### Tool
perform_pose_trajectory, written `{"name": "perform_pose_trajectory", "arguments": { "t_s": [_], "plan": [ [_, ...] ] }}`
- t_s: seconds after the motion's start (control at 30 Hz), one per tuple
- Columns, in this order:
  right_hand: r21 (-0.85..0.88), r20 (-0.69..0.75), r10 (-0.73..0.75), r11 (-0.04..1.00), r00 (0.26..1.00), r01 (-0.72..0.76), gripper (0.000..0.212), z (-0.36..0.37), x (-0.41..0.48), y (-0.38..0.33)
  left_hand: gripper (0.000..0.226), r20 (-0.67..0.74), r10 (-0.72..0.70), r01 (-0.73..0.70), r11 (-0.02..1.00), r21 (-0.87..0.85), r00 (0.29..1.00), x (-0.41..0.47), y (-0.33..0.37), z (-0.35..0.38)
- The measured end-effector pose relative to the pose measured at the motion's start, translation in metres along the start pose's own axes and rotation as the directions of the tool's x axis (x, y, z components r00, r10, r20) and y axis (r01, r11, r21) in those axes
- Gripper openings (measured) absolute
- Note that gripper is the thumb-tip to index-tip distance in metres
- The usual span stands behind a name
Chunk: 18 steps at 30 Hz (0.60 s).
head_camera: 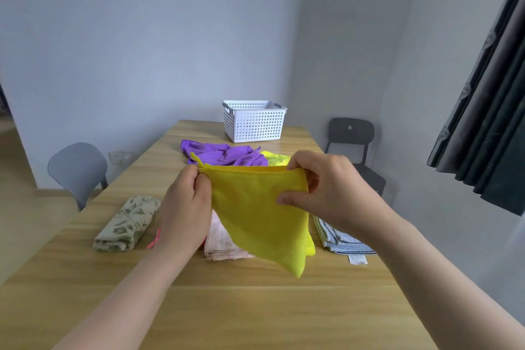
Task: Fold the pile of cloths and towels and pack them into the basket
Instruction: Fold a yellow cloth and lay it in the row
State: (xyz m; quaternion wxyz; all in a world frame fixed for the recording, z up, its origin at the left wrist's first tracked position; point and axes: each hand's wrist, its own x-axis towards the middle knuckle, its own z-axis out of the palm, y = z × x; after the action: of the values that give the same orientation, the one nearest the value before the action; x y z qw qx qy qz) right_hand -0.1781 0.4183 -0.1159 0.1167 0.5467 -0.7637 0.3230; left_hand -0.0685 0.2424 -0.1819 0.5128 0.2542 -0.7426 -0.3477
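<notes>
Far to your left, a grey chair (78, 169) stands beside the surface (227, 310). On the surface's left part lies a folded leaf-print cloth (127, 223), and just right of it a pink scrap (154, 239) peeks out from behind your forearm.

Your left hand (187, 204) is pinched shut on the upper left corner of the yellow cloth (261, 216), near its small hanging loop. The grip looks firm, thumb and fingers closed on the hem. The cloth hangs in the air, doubled over, its lower point drooping just above the surface. Under it sits a folded pale pink towel (221, 244), partly hidden.

Behind the cloth, the unfolded pile waits: a purple cloth (224, 155) and a bit of another yellow-green one (274, 158). The white basket (254, 121) stands farther back, well apart from your hands; I cannot tell what is inside it.

Your right hand (321, 187) grips the upper right corner, thumb laid across the front of the fabric. To its right lies a folded blue striped towel (342, 237), then a dark chair (352, 142) and a curtain (488, 111).

The risks as I judge them: the hanging layers look uneven, so laying it down now could set a crooked fold. The drooping point could drag across the pink towel and rumple it. Loosening either pinch would let the doubled layers slide apart.
</notes>
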Motion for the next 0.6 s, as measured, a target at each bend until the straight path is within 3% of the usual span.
{"name": "perform_pose_trajectory", "arguments": {
  "t_s": [0.13, 0.27, 0.33, 0.43, 0.6],
  "plan": [
    [0.329, -0.055, 0.166, 0.934, 0.985, -0.139, 0.032, 0.002, -0.008, -0.001, 0.025, -0.068, -0.005, -0.002, 0.995, -0.100, 0.998, -0.008, 0.013, 0.007],
    [0.663, -0.010, 0.253, 0.726, 0.967, -0.183, 0.033, 0.002, -0.021, 0.005, 0.026, -0.018, 0.092, -0.093, 0.988, -0.120, 0.996, -0.018, 0.022, 0.004],
    [0.780, 0.062, 0.261, 0.589, 0.963, -0.210, 0.034, -0.001, -0.028, 0.008, 0.029, 0.044, 0.051, -0.046, 0.993, -0.109, 0.998, -0.020, 0.021, 0.000],
    [0.729, 0.128, 0.377, 0.591, 0.917, -0.345, 0.033, 0.019, -0.035, 0.031, 0.031, 0.185, -0.081, 0.079, 0.997, 0.019, 0.979, -0.024, -0.004, 0.010],
    [0.415, 0.152, 0.618, 0.669, 0.772, -0.617, 0.032, 0.104, -0.048, 0.090, 0.034, 0.329, -0.305, 0.192, 0.923, 0.333, 0.894, -0.049, -0.084, 0.057]
  ]
}}
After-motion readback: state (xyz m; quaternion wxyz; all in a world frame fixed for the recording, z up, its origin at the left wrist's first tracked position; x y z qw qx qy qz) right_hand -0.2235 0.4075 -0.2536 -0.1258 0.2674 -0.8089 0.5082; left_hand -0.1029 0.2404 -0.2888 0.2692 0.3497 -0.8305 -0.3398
